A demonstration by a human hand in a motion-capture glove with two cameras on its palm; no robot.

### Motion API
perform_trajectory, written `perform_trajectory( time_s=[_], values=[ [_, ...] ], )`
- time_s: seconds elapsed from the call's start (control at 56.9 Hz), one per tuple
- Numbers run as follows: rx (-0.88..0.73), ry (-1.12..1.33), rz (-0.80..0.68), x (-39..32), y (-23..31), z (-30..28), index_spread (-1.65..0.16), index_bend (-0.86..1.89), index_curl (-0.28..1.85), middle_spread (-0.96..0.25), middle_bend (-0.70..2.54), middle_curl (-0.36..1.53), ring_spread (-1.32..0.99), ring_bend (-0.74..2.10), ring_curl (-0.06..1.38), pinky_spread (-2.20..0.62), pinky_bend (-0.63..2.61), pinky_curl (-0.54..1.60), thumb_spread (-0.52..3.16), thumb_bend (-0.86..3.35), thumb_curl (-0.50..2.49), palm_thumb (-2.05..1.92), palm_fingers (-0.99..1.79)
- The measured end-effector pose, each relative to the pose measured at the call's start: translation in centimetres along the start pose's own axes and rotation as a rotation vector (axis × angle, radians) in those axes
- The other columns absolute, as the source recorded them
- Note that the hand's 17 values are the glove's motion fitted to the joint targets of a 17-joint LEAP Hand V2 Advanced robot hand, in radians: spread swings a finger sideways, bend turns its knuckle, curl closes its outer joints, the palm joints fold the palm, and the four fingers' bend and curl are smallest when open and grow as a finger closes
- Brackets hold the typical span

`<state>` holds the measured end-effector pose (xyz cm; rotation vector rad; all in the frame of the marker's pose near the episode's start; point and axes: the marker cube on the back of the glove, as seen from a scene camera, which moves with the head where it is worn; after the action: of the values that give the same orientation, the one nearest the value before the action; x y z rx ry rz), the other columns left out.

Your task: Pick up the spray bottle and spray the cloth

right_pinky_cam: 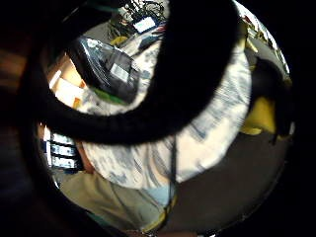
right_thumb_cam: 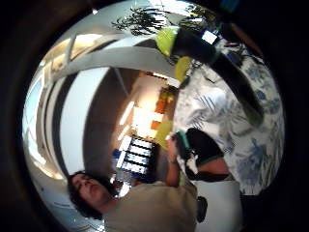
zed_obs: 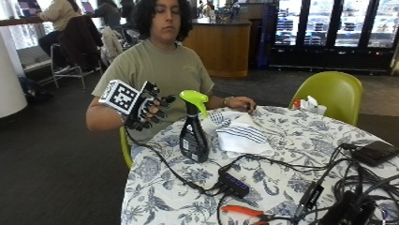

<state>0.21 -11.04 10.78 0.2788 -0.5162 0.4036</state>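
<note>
In the outside view, a person in an olive T-shirt sits at the 12 o'clock edge of a round surface covered with a white cloth printed in blue flowers. The black-gloved right hand is raised in the air at about 9 o'clock from the dark spray bottle with a lime-green trigger head; the grip is spread, with the fingers slightly bent, holding nothing and apart from the bottle. The bottle stands upright on the surface near its 9 o'clock edge, nozzle pointing toward the 3 o'clock side. The white cloth with dark blue stripes lies crumpled on the surface just beside the bottle at its 3 o'clock side; whether the two touch cannot be told. The bare left hand rests on the surface at the 12 o'clock end of the cloth. A black cable hub and black cables lie at 6 o'clock from the bottle, and orange-handled pliers lie near the 6 o'clock edge. A black flat device lies at the 3 o'clock edge. A lime-green chair stands behind the surface. In the thumb side palm view, the bottle shows over the floral surface.
</note>
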Motion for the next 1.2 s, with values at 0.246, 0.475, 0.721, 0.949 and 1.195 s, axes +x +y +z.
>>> perform_trajectory(
  time_s=[0.246,0.475,0.721,0.949,1.195],
  values=[
    [-0.195,0.216,-0.11,0.4,4.8,-3.3,-0.37,0.17,0.4,0.03,0.21,0.42,0.01,0.34,0.34,0.22,0.3,0.35,0.98,-0.04,0.45,0.59,0.24],
    [-0.183,0.359,-0.213,-0.6,8.1,-7.1,-0.38,0.18,0.37,0.03,0.2,0.39,0.0,0.32,0.32,0.18,0.17,0.32,1.01,-0.02,0.41,0.6,0.29],
    [-0.199,0.503,-0.256,-1.9,9.7,-9.4,-0.38,0.18,0.36,0.02,0.22,0.38,-0.02,0.32,0.32,0.15,0.15,0.28,1.03,-0.02,0.39,0.62,0.32],
    [-0.28,0.688,-0.276,-2.1,9.8,-9.2,-0.38,0.18,0.35,0.02,0.21,0.37,-0.03,0.35,0.33,0.13,0.15,0.25,1.05,-0.02,0.38,0.63,0.33],
    [-0.295,0.659,-0.248,-2.2,9.7,-9.0,-0.39,0.18,0.35,0.0,0.2,0.37,-0.04,0.36,0.33,0.13,0.15,0.24,1.06,-0.03,0.36,0.59,0.35]
  ],
)
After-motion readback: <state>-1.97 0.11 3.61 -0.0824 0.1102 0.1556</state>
